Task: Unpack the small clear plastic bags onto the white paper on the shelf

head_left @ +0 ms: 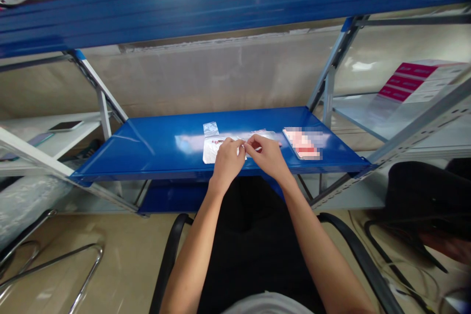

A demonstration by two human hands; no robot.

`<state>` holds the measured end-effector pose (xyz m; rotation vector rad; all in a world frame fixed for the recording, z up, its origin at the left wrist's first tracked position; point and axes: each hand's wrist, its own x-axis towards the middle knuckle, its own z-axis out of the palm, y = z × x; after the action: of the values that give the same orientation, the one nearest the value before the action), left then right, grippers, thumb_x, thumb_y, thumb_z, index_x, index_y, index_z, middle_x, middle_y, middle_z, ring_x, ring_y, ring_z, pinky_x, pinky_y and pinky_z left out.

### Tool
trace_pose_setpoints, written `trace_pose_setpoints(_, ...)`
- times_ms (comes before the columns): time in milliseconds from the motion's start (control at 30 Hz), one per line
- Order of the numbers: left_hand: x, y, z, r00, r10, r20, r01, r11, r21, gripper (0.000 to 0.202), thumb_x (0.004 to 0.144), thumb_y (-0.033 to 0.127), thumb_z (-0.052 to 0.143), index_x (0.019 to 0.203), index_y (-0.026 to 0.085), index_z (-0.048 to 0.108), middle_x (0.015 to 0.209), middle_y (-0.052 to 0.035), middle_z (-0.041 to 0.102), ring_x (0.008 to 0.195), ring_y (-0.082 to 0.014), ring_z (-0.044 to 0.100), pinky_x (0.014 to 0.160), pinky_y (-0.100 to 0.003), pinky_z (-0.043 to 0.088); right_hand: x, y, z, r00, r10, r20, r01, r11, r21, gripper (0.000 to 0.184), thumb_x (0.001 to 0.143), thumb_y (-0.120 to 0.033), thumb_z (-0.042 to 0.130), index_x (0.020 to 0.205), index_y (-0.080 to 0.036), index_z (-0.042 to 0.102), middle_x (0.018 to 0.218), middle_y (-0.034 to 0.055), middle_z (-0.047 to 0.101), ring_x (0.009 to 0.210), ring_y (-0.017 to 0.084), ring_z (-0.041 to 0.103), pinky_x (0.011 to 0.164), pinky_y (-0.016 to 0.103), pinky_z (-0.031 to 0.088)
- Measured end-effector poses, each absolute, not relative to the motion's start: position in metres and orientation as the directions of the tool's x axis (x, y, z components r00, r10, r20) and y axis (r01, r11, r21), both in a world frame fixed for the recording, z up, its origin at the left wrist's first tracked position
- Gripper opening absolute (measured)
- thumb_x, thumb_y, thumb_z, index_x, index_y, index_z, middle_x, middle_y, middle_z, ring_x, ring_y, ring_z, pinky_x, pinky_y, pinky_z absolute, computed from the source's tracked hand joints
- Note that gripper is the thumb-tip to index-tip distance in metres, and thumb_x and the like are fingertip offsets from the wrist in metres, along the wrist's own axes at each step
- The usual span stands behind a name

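Observation:
My left hand (230,156) and my right hand (268,153) meet over the front part of a blue shelf (158,142). Both are closed, thumbs and fingertips pinched close together. Whatever lies between the fingertips is too small to make out. Beneath and beside my left hand lies a white sheet or packet (209,151), partly covered by the hand. A small shiny, see-through wrapper (211,129) sticks out behind it. Behind my right hand, some pale crinkled material (271,134) shows in part. To the right of that hand lies a flat rectangular item (300,144), its face blurred out.
A thick blue beam (235,5) crosses above the shelf, with grey metal posts at both sides. Pink and white boxes (415,81) stand on the right rack. A phone-like device (66,126) lies on the left white shelf. Black chair armrests (167,260) flank my legs.

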<state>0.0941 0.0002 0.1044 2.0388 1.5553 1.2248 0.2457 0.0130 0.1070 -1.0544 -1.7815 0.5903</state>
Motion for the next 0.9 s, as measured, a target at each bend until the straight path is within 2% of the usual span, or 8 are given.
trace_pose_setpoints(133, 0.088, 0.015, 0.098, -0.029, 0.949, 0.314, 0.32, -0.289, 0.902, 0.019, 0.095, 0.02, 0.061, 0.1, 0.017, 0.079, 0.099, -0.0072, 0.079, 0.078, -0.0188, 0.075, 0.074, -0.03, 0.061, 0.257, 0.025, 0.098, -0.115, 0.891, 0.44, 0.304, 0.453, -0.838, 0.026, 0.092, -0.046, 0.064, 0.094, -0.022, 0.071, 0.094, 0.0063, 0.075, 0.087, 0.023, 0.068, 0.07, 0.032, 0.052)
trace_pose_setpoints(233, 0.081, 0.022, 0.094, -0.016, 0.969, 0.245, 0.112, -0.242, 0.964, 0.018, 0.091, 0.022, 0.065, 0.1, 0.015, 0.08, 0.106, -0.0092, 0.08, 0.084, -0.0204, 0.077, 0.076, -0.032, 0.064, 0.268, 0.039, 0.088, 0.042, 0.959, 0.279, 0.186, 0.266, -0.946, 0.03, 0.088, -0.044, 0.068, 0.109, -0.022, 0.07, 0.105, 0.0081, 0.075, 0.096, 0.024, 0.07, 0.072, 0.032, 0.057)
trace_pose_setpoints(333, 0.074, 0.024, 0.094, 0.041, 0.975, 0.219, -0.055, -0.216, 0.975, 0.021, 0.085, 0.024, 0.072, 0.103, 0.014, 0.08, 0.11, -0.0098, 0.08, 0.094, -0.0235, 0.078, 0.085, -0.037, 0.066, 0.272, 0.048, 0.083, -0.093, 0.996, -0.007, -0.073, -0.014, -0.997, 0.035, 0.086, -0.035, 0.075, 0.118, -0.022, 0.067, 0.105, 0.0078, 0.076, 0.092, 0.023, 0.075, 0.072, 0.032, 0.061)
trace_pose_setpoints(433, 0.067, 0.024, 0.095, 0.062, 0.977, 0.204, -0.098, -0.198, 0.975, 0.023, 0.081, 0.023, 0.076, 0.102, 0.015, 0.08, 0.111, -0.0091, 0.08, 0.1, -0.0254, 0.077, 0.089, -0.04, 0.066, 0.269, 0.052, 0.081, -0.278, 0.953, -0.125, -0.239, -0.195, -0.951, 0.032, 0.081, -0.028, 0.085, 0.107, -0.02, 0.068, 0.092, 0.007, 0.076, 0.081, 0.02, 0.076, 0.069, 0.029, 0.063)
trace_pose_setpoints(567, 0.063, 0.028, 0.089, 0.036, 0.981, 0.188, -0.026, -0.187, 0.982, 0.02, 0.078, 0.023, 0.077, 0.096, 0.014, 0.079, 0.104, -0.0103, 0.08, 0.096, -0.0253, 0.077, 0.086, -0.04, 0.066, 0.262, 0.06, 0.078, -0.302, 0.951, -0.062, -0.29, -0.153, -0.945, 0.029, 0.069, -0.026, 0.095, 0.082, -0.017, 0.071, 0.077, 0.0046, 0.074, 0.075, 0.015, 0.073, 0.069, 0.022, 0.063)
trace_pose_setpoints(700, 0.061, 0.038, 0.076, -0.138, 0.976, 0.169, -0.043, -0.176, 0.983, 0.022, 0.081, 0.023, 0.076, 0.1, 0.012, 0.076, 0.1, -0.0126, 0.079, 0.088, -0.0237, 0.078, 0.081, -0.039, 0.067, 0.256, 0.078, 0.076, -0.225, 0.974, -0.012, -0.28, -0.076, -0.957, 0.033, 0.061, -0.026, 0.1, 0.077, -0.017, 0.072, 0.078, 0.0037, 0.073, 0.074, 0.014, 0.072, 0.077, 0.025, 0.066)
trace_pose_setpoints(800, 0.05, 0.049, 0.071, -0.218, 0.959, 0.179, -0.014, -0.186, 0.982, 0.024, 0.083, 0.021, 0.074, 0.105, 0.013, 0.074, 0.096, -0.0115, 0.079, 0.083, -0.0213, 0.078, 0.078, -0.036, 0.066, 0.254, 0.097, 0.083, -0.187, 0.981, 0.053, -0.174, 0.02, -0.985, 0.028, 0.066, -0.027, 0.096, 0.075, -0.016, 0.072, 0.075, 0.0037, 0.072, 0.071, 0.014, 0.071, 0.076, 0.027, 0.065)
trace_pose_setpoints(900, 0.032, 0.063, 0.076, -0.282, 0.929, 0.239, 0.116, -0.214, 0.97, 0.022, 0.087, 0.02, 0.07, 0.108, 0.015, 0.073, 0.099, -0.0105, 0.08, 0.084, -0.02, 0.078, 0.073, -0.031, 0.065, 0.253, 0.118, 0.097, -0.151, 0.976, 0.158, 0.073, 0.17, -0.983, 0.015, 0.077, -0.023, 0.084, 0.075, -0.017, 0.07, 0.072, 0.003, 0.072, 0.067, 0.016, 0.07, 0.072, 0.029, 0.063)
